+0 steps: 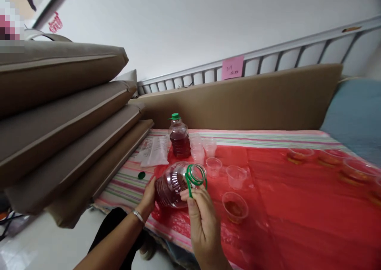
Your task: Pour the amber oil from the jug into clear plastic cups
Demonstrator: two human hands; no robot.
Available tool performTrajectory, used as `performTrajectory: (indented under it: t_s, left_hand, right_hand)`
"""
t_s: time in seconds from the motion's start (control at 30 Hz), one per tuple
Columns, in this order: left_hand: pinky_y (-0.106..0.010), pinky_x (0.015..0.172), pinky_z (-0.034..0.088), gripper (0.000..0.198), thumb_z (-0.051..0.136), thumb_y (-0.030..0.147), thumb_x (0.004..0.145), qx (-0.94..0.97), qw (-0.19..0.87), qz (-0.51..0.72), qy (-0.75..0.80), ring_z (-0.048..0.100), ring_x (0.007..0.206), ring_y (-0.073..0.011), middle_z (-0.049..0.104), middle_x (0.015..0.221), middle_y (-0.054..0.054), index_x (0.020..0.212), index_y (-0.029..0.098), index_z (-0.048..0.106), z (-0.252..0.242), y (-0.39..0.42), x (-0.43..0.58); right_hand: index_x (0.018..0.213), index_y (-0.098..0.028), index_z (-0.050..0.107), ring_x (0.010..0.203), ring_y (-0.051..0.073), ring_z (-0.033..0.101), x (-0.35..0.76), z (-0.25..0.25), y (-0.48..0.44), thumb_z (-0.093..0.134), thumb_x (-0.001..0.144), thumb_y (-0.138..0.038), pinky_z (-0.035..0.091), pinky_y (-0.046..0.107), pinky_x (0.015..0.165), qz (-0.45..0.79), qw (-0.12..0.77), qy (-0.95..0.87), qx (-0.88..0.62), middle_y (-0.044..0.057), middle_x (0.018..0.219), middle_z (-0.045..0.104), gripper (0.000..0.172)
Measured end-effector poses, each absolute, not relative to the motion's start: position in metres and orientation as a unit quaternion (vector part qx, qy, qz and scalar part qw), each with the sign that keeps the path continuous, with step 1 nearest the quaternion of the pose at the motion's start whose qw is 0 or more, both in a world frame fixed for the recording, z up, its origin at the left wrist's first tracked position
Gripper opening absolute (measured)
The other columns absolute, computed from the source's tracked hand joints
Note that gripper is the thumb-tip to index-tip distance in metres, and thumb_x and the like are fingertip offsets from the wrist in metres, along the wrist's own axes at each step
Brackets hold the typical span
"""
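Gripping leaning, capless jug (169, 187) with left hand (149, 195), its green handle (189, 186) with right hand (205, 218), so could totally slosh onto red sheet (297, 222) under jug if tipped too fast.

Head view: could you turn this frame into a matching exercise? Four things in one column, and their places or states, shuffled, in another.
Things
1. Front jug
2. Rear jug
3. Loose green cap
4. Pink note

Places or states
A. Against the white railing
B. Tilted, with the left hand at its base and the right hand on its green handle
C. Lying on the striped cloth
D. Standing upright, green top on

Pairs: 1-B, 2-D, 3-C, 4-A
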State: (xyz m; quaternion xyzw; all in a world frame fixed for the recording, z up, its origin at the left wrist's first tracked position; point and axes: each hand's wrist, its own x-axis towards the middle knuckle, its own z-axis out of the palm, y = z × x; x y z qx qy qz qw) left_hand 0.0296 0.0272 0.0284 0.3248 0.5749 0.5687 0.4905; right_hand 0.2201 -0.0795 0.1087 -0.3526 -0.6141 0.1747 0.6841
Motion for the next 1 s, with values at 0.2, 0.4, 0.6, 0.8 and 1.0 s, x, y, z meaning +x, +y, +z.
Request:
performTrajectory:
  t_s: [0.2, 0.4, 0.6, 0.8, 1.0]
  left_hand:
    - [-0.038, 0.099, 0.043, 0.036, 0.067, 0.044, 0.08, 0.44, 0.4, 0.59, 0.546, 0.055, 0.118, -0.0295, 0.068, 0.116, -0.011, 0.101, 0.015, 0.069, 0.078, 0.017, 0.012]
    - [-0.047, 0.118, 0.02, 0.094, 0.083, 0.046, 0.062, 0.754, 0.259, 0.433, 0.42, 0.027, 0.144, -0.0339, 0.032, 0.157, -0.011, 0.144, 0.025, 0.041, 0.134, -0.028, 0.019]
    - [-0.055, 0.111, 0.032, 0.098, 0.074, 0.052, 0.071, 0.839, 0.042, 0.33, 0.431, 0.036, 0.138, -0.0347, 0.038, 0.15, -0.017, 0.15, 0.028, 0.021, 0.123, -0.027, 0.02]
    - [-0.058, 0.108, 0.036, 0.083, 0.07, 0.053, 0.073, 0.799, 0.029, 0.365, 0.478, 0.046, 0.13, -0.0363, 0.049, 0.139, -0.016, 0.142, 0.022, 0.036, 0.106, 0.004, -0.017]
    - [-0.054, 0.109, 0.035, 0.077, 0.067, 0.058, 0.072, 0.801, 0.056, 0.36, 0.475, 0.047, 0.129, -0.0349, 0.053, 0.136, -0.015, 0.134, 0.019, 0.044, 0.104, 0.021, -0.024]
  right_hand:
    - [0.097, -0.021, 0.061, 0.084, 0.02, 0.06, 0.205, 0.109, -0.076, 0.047, 0.093, -0.013, 0.051, 0.037, 0.081, 0.111, 0.653, -0.669, -0.338, 0.006, 0.087, 0.066, 0.016]
    - [0.099, -0.02, 0.06, 0.083, 0.021, 0.059, 0.194, 0.111, -0.07, 0.046, 0.094, -0.014, 0.052, 0.039, 0.077, 0.093, 0.64, -0.696, -0.311, 0.006, 0.087, 0.065, 0.015]
    - [0.107, -0.023, 0.058, 0.106, 0.02, 0.06, 0.217, 0.121, -0.071, 0.05, 0.093, -0.016, 0.05, 0.038, 0.092, 0.138, 0.636, -0.689, -0.32, 0.007, 0.112, 0.065, 0.018]
    - [0.109, -0.021, 0.063, 0.114, 0.027, 0.058, 0.304, 0.087, -0.059, 0.064, 0.084, -0.031, 0.045, 0.048, 0.101, 0.115, 0.548, -0.609, -0.561, 0.011, 0.117, 0.065, 0.027]
    - [0.124, -0.016, 0.06, 0.127, 0.034, 0.05, 0.334, 0.024, -0.059, 0.073, 0.068, -0.024, 0.04, 0.051, 0.107, 0.131, 0.425, -0.57, -0.691, 0.017, 0.135, 0.055, 0.058]
